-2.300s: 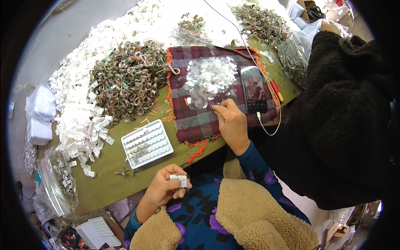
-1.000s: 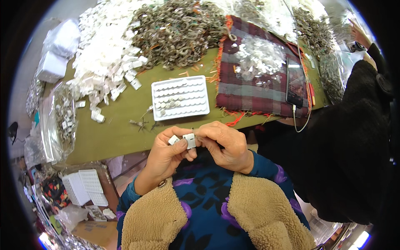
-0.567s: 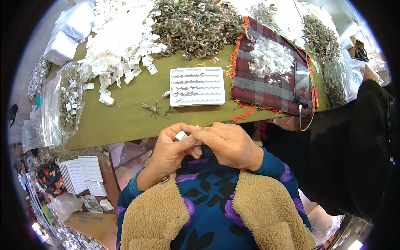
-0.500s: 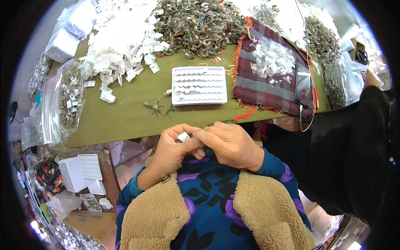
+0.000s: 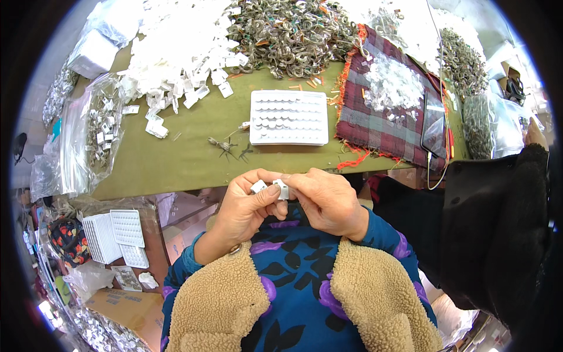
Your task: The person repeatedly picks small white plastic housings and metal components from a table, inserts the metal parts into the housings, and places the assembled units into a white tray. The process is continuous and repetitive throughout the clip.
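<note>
Close to my body, below the table's near edge, my two hands meet. My left hand (image 5: 240, 205) is closed, with one small white folded tag (image 5: 258, 186) between its fingers and another small white tag (image 5: 281, 189) at its thumb tip. My right hand (image 5: 331, 199) pinches toward the second tag, thumb and forefinger touching its upper edge. Whatever lies behind the tags is hidden by my fingers. Beyond my hands a white tray (image 5: 289, 141) with rows of round hollows sits on the green tabletop (image 5: 193, 173).
White tags (image 5: 193, 94) lie heaped at the back left, beside a pile of brownish coiled pieces (image 5: 287, 41). On the right, a plaid cloth (image 5: 375, 132) bears clear bits and a phone (image 5: 433, 129) with a cable. Another person's dark sleeve (image 5: 492, 217) reaches in there.
A second white tag now shows between my hands, where my right fingers covered that spot before. My right hand has drawn back slightly. The view has shifted a little.
</note>
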Motion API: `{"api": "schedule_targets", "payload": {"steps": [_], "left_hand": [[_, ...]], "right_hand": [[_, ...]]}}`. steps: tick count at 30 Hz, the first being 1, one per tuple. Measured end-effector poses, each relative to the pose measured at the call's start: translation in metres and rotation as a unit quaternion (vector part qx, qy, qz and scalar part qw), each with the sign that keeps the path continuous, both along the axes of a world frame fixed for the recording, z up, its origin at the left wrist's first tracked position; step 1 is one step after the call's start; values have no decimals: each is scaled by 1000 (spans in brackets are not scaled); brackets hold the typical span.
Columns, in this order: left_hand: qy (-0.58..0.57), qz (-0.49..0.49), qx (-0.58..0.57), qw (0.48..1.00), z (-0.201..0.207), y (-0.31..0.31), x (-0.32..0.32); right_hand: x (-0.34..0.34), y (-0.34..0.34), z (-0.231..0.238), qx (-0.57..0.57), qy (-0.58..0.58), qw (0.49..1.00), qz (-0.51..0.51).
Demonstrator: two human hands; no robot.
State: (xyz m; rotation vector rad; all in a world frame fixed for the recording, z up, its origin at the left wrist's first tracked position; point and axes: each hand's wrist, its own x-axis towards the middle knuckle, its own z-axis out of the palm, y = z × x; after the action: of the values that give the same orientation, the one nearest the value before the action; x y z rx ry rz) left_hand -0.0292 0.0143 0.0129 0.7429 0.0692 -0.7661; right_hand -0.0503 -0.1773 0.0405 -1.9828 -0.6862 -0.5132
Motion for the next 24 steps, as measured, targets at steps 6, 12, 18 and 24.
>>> {"api": "schedule_targets", "payload": {"steps": [6,12,18,24], "left_hand": [[8,-8,2,1000,-1,0,2],[9,-21,46,999,-1,1,4],[18,-14,24,999,-1,1,6],[26,-13,10,1000,-4,4,7]], "right_hand": [[5,-6,-8,-24,-3,999,37],[4,-14,-12,-64,14,996,68],[6,-7,-15,-34,-10,999,36],[7,-7,-12,-54,-11,997,50]]}}
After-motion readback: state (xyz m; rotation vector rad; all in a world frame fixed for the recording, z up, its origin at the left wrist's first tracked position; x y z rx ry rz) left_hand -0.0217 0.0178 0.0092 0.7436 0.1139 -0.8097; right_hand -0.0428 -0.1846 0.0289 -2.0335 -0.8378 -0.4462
